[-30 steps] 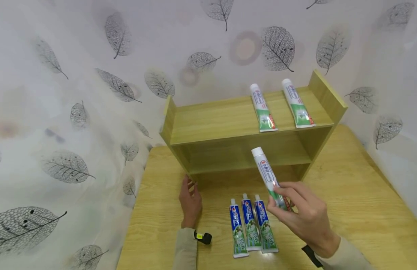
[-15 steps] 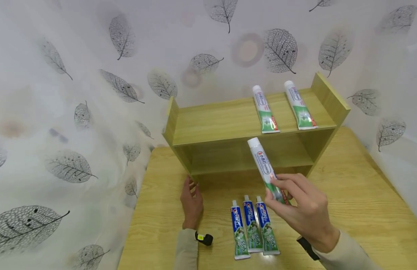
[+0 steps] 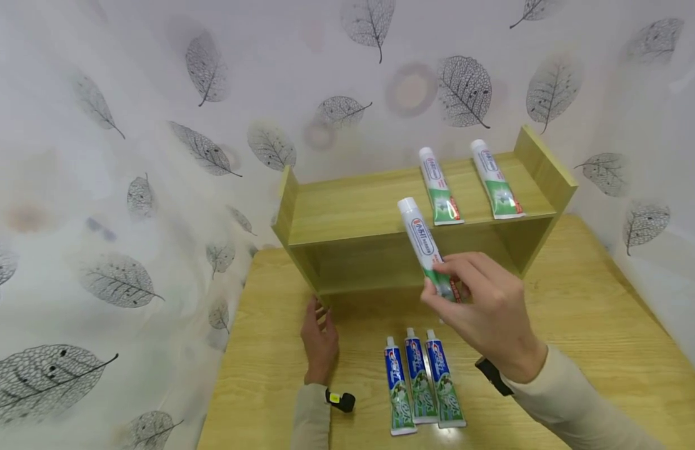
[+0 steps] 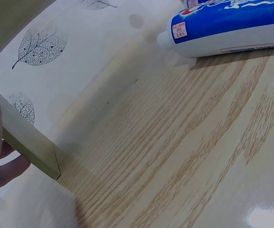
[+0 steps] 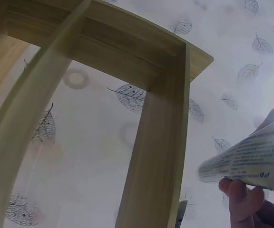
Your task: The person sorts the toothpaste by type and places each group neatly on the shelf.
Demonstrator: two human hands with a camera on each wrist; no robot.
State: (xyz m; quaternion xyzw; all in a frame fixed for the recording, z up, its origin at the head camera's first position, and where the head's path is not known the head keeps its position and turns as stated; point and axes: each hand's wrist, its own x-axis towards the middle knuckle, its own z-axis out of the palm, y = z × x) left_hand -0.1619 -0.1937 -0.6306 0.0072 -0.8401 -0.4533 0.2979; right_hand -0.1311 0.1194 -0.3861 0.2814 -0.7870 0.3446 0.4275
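Note:
My right hand pinches the green lower end of a white-and-green toothpaste tube. The tube tilts cap up and left, in front of the top board's front edge. In the right wrist view its printed back shows between the fingers. My left hand holds the lower front corner of the wooden shelf's left side. In the left wrist view, thumb and fingers lie on either side of that panel. Two similar tubes, a middle one and a right one, lie on the top board.
Several blue-and-green toothpaste tubes lie side by side on the wooden table, in front of the shelf. Raised end panels bound the top board. A leaf-patterned wall covering stands behind and to the left.
My right hand has raised the white-and-green tube and moved it leftward, from before the lower compartment to the top board's front edge. The left hand stays at the shelf's corner.

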